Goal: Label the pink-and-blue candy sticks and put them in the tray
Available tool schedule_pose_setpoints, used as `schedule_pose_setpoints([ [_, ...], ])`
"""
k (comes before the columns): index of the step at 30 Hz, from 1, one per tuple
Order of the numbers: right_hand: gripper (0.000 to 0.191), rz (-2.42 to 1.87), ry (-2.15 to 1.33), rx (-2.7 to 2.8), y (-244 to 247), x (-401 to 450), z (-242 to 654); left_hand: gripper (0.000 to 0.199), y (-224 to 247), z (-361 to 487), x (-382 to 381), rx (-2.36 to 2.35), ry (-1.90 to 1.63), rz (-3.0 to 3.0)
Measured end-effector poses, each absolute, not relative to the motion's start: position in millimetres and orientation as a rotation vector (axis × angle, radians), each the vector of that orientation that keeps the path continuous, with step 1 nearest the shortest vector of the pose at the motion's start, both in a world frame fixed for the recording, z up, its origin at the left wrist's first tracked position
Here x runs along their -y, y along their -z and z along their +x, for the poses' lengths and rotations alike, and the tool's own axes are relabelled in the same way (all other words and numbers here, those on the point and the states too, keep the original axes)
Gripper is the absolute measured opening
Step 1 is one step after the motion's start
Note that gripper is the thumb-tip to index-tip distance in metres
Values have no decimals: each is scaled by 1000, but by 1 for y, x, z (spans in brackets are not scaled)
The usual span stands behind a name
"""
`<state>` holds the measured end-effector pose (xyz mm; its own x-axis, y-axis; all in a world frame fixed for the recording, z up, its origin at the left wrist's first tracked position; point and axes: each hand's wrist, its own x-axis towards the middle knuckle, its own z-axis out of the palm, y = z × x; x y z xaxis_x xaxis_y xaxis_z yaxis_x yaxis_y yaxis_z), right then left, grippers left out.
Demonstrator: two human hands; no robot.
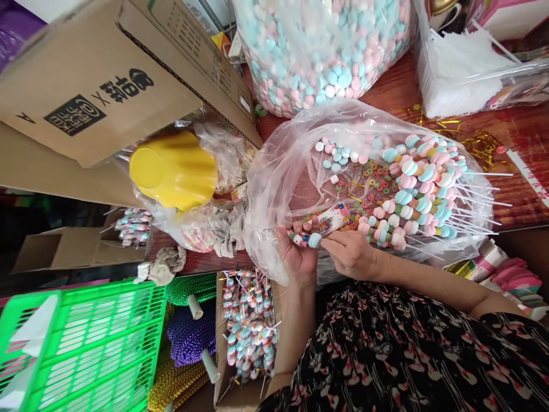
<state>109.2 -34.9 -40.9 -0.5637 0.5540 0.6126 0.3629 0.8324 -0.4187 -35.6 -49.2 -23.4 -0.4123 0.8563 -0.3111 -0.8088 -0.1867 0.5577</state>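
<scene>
My left hand (299, 252) is curled, palm up, around a candy skewer (314, 240) with a pale blue piece at its end. My right hand (352, 252) is closed in a pinch right beside that end; what lies between its fingertips is too small to make out. A small printed packet or label (333, 218) shows just beyond my fingers. Both hands are over a clear plastic sheet (274, 171). On it, to the right, is a pile of pink, blue and white candy skewers (422, 189) with white sticks. Loose marshmallow-like candies (338, 154) and small coloured rings (377, 171) lie nearby.
A big clear bag of candies (330, 63) stands at the back. To the left are a cardboard box (98, 86) and a yellow tub (174, 170). Below are a green basket (98, 343) and a carton of wrapped skewers (249, 326). A plastic-lined bin (463, 86) sits back right.
</scene>
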Motion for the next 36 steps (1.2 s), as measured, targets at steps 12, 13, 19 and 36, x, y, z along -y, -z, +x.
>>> schedule_pose_setpoints([
  [12,24,-575,-266,2282,44,37,107,41,23,-32,47,-935,-1742,65],
  [13,23,-596,-327,2271,45,36,106,40,22,-31,48,-934,-1739,93],
  [19,22,-693,-780,2098,47,37,102,40,21,-27,52,-915,-1736,207],
  [36,19,-731,-765,1995,48,27,103,55,26,-13,57,-910,-1553,238],
])
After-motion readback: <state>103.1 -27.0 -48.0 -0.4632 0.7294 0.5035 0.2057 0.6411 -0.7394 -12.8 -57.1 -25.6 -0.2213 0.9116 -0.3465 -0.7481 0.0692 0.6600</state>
